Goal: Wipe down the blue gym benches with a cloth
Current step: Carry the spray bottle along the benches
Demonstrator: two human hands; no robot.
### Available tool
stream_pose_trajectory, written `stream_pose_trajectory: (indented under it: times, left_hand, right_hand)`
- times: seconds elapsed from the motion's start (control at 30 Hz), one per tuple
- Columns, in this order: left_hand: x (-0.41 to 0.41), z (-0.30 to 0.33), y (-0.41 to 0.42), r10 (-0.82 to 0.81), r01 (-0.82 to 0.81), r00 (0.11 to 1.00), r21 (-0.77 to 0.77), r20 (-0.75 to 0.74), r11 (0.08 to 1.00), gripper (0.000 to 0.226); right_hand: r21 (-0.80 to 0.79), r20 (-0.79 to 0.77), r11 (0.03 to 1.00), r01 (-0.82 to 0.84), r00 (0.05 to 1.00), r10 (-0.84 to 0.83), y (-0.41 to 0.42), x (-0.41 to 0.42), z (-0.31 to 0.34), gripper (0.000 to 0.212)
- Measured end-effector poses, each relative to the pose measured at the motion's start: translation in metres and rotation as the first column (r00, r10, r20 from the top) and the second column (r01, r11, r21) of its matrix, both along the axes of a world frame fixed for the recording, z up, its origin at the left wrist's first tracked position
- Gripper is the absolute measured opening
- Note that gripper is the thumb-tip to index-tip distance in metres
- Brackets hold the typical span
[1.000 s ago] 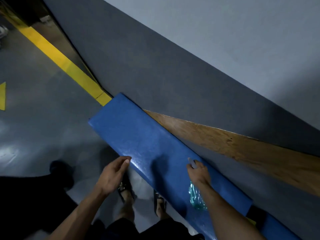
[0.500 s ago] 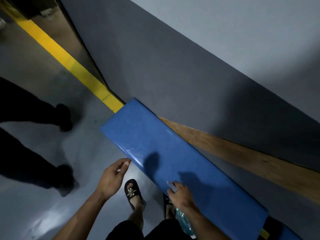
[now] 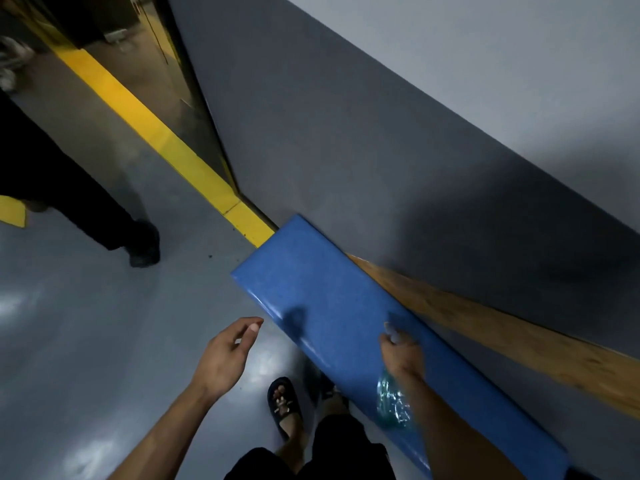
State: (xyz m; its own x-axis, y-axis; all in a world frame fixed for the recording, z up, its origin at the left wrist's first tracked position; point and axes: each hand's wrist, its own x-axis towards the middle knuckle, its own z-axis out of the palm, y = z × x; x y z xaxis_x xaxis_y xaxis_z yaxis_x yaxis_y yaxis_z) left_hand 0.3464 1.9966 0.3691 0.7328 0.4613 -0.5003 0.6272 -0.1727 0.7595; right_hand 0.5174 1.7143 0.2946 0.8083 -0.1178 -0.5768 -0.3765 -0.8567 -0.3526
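A long blue padded bench point(image 3: 311, 271) runs along the grey wall from the middle of the view toward the lower right. My right hand point(image 3: 403, 355) is over its top and grips a clear plastic bottle point(image 3: 393, 405) with greenish liquid; the bottle's top pokes out past my fingers. My left hand point(image 3: 225, 355) hovers over the floor just left of the bench's front edge, fingers relaxed and holding nothing. No cloth shows in view.
Another person's legs in black trousers point(image 3: 104, 216) stand on the grey floor at the left. A yellow floor stripe point(image 3: 166, 140) leads to the bench's end. A wooden board point(image 3: 519, 341) lies between bench and wall. My sandalled foot point(image 3: 284, 403) is beside the bench.
My right hand with the bottle has moved from the bench's front edge back over its top. The view has swung left, and the other person's legs have shifted.
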Motion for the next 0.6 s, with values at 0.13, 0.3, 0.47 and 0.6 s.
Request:
stream_pose_trajectory:
  times: [0.13,0.3,0.47,0.6]
  left_hand:
    - [0.005,-0.001,0.019,0.012,-0.012,1.0,0.005,0.011,1.0,0.024]
    - [0.022,-0.007,0.039,0.035,-0.035,0.999,0.01,-0.002,0.999,0.022]
    - [0.046,-0.005,0.064,0.041,-0.04,0.999,0.039,-0.019,0.998,0.023]
    - [0.061,-0.002,0.085,0.078,-0.075,0.996,0.056,-0.041,0.996,0.023]
  right_hand:
    - [0.0,-0.007,1.0,-0.014,1.0,0.014,0.013,0.019,0.001,0.019]
    - [0.036,-0.058,0.965,-0.259,0.964,0.26,0.044,-0.007,-0.008,0.008]
    - [0.077,-0.017,0.872,-0.484,0.874,0.486,0.09,-0.039,-0.034,0.038]
    - [0.095,-0.092,0.792,-0.603,0.787,0.61,0.119,-0.026,-0.069,0.043]
